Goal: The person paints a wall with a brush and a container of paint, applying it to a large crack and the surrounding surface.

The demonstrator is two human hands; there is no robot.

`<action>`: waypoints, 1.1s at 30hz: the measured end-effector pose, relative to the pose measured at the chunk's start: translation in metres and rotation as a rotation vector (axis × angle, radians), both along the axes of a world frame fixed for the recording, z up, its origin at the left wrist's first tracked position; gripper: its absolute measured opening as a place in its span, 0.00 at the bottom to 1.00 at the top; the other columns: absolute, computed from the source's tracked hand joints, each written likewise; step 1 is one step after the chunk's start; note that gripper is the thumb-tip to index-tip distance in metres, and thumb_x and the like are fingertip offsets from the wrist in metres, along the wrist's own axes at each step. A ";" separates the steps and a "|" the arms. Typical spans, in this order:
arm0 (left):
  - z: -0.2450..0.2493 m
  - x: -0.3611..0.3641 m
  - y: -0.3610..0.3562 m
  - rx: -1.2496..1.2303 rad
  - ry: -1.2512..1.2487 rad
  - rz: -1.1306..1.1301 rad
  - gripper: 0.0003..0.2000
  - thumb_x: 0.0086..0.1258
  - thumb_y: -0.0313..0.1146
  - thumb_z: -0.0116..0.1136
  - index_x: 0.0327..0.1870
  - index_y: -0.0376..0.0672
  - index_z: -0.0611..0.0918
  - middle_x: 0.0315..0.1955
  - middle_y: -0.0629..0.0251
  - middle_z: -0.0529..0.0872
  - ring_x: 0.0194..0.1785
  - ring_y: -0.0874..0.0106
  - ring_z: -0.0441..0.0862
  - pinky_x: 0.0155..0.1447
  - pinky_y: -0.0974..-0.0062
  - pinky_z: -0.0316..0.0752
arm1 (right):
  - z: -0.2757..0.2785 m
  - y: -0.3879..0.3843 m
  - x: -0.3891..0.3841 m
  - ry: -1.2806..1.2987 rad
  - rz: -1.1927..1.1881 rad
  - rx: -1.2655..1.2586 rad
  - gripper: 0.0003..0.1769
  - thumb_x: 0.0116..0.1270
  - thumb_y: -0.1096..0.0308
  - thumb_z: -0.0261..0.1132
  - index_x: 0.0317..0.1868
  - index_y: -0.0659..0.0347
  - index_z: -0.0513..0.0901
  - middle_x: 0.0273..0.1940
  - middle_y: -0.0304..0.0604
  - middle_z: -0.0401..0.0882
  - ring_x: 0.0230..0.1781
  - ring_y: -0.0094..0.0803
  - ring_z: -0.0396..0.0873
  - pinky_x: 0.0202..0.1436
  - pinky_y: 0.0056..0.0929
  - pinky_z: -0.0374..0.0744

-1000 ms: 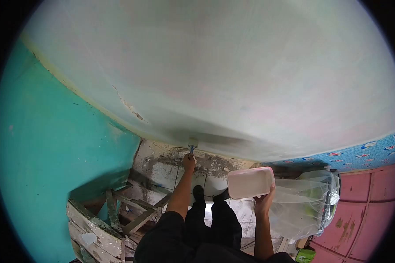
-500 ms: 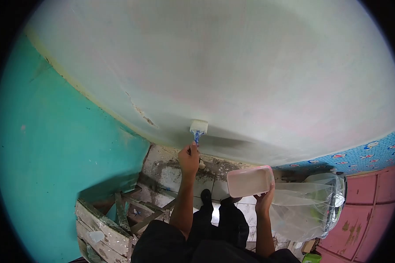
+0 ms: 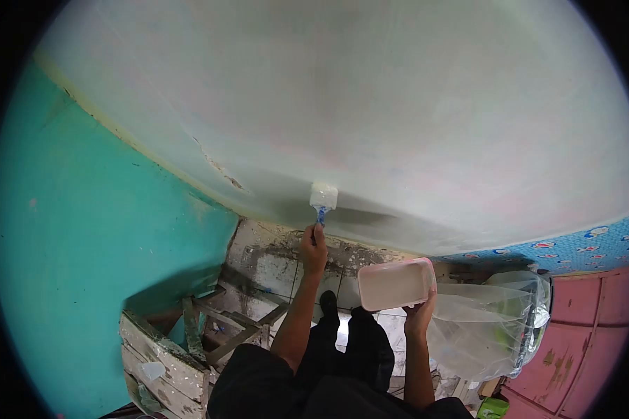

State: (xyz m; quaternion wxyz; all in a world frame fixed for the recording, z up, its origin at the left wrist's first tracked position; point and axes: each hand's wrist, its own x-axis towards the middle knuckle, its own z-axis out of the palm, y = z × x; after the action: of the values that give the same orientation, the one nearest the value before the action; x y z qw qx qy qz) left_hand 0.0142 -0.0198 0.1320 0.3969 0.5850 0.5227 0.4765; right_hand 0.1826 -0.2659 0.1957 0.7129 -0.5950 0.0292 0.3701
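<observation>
My left hand (image 3: 313, 248) grips the blue handle of a paintbrush (image 3: 323, 197), arm stretched forward. The brush's white bristles press flat against the pale wall (image 3: 370, 105), just above its lower edge, where a darker wet streak runs to the right. My right hand (image 3: 419, 318) holds up a pale pink rectangular plastic container (image 3: 396, 283) by its underside, to the right of the brush arm. What is inside the container is hidden. My dark trousers and a black shoe show below.
A teal wall (image 3: 84, 244) meets the pale wall at left. A paint-spattered wooden frame (image 3: 189, 349) stands bottom left on the stained tile floor (image 3: 265, 269). A clear plastic bag (image 3: 489, 328), a pink panelled surface (image 3: 594, 328) and a blue patterned strip (image 3: 573, 248) lie at right.
My left hand has raised the brush from the wall's bottom edge up onto the pale wall and a little to the right. The container has stayed almost in place.
</observation>
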 end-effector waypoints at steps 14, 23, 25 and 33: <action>-0.203 0.007 -0.012 -0.186 0.379 0.088 0.17 0.76 0.40 0.52 0.31 0.34 0.82 0.22 0.52 0.81 0.25 0.52 0.77 0.33 0.56 0.69 | -0.010 -0.019 -0.006 0.005 0.019 -0.050 0.34 0.77 0.41 0.46 0.73 0.54 0.62 0.64 0.45 0.71 0.60 0.37 0.76 0.53 0.41 0.82; -0.057 0.006 0.008 -0.142 0.315 0.023 0.20 0.78 0.40 0.49 0.29 0.33 0.83 0.18 0.55 0.79 0.22 0.57 0.76 0.29 0.60 0.68 | -0.015 -0.026 -0.002 -0.007 0.006 -0.034 0.32 0.77 0.45 0.48 0.72 0.56 0.63 0.66 0.49 0.68 0.64 0.42 0.72 0.57 0.51 0.80; -0.022 -0.001 0.003 -0.150 0.193 0.030 0.19 0.78 0.40 0.50 0.31 0.33 0.83 0.18 0.60 0.78 0.20 0.66 0.74 0.28 0.66 0.66 | -0.015 -0.026 -0.003 0.005 0.004 -0.034 0.32 0.76 0.45 0.48 0.72 0.56 0.63 0.67 0.50 0.67 0.65 0.43 0.72 0.57 0.51 0.80; 0.100 -0.012 -0.002 0.002 -0.293 0.026 0.15 0.80 0.39 0.49 0.39 0.35 0.81 0.19 0.78 0.69 0.23 0.86 0.62 0.26 0.83 0.56 | -0.029 -0.033 -0.011 0.044 -0.018 -0.020 0.32 0.76 0.45 0.48 0.72 0.56 0.64 0.66 0.49 0.68 0.65 0.42 0.72 0.57 0.51 0.81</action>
State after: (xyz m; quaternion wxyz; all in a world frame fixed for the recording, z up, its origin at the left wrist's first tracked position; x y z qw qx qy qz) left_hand 0.0026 -0.0222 0.2319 0.4621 0.5028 0.4661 0.5625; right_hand 0.1716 -0.2989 0.1664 0.7095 -0.5933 0.0540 0.3764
